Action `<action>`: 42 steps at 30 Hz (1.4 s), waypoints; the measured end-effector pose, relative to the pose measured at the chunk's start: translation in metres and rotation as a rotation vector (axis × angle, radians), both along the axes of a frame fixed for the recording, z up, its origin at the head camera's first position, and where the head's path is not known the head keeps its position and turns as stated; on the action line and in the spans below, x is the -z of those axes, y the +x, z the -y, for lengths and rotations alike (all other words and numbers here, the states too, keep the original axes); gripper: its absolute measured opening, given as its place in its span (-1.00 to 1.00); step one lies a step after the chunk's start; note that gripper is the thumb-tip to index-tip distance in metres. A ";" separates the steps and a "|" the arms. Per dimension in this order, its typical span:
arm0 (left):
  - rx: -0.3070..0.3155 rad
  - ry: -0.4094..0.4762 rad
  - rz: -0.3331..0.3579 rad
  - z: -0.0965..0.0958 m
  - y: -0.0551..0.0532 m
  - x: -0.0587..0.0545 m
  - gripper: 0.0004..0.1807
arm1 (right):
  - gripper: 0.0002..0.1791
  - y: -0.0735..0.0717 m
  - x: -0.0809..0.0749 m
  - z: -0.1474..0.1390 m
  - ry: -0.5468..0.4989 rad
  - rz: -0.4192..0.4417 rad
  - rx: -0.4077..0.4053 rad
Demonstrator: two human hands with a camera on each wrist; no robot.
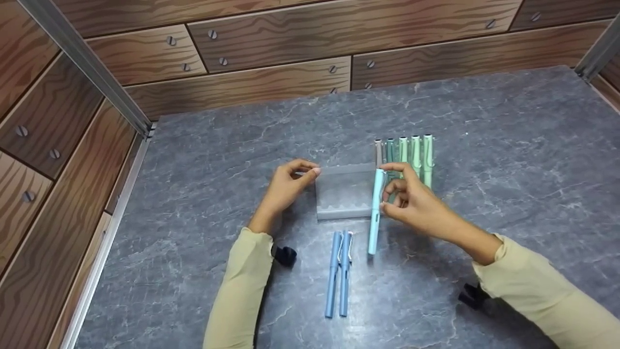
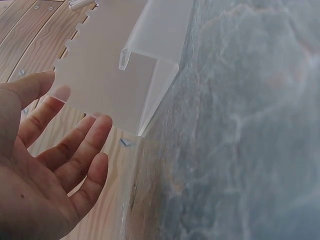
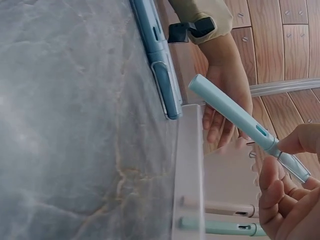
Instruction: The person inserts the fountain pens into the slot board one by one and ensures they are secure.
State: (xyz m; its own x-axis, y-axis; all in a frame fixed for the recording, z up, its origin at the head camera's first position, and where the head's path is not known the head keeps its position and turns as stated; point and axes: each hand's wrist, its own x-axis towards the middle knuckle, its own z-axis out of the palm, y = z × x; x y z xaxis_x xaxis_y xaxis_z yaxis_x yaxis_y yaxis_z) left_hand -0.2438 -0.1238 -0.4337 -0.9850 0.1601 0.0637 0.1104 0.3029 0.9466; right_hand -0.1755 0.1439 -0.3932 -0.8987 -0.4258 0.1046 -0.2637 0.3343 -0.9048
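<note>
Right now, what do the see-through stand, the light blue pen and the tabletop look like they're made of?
See-through stand: probably frosted acrylic or similar plastic; it's cloudy, yet shapes behind show through.
Light blue pen: likely satin plastic, given its even colour and soft highlights.
Tabletop: stone or a marble-look laminate, I can't tell which; pale veins run through the grey, and light reflects faintly.

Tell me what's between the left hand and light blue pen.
The clear notched stand lies between the left hand and light blue pen in the head view.
</note>
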 end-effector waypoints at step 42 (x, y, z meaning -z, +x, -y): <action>0.018 -0.004 -0.011 0.001 0.000 0.000 -0.74 | -0.29 -0.017 -0.018 0.007 0.274 -0.322 0.096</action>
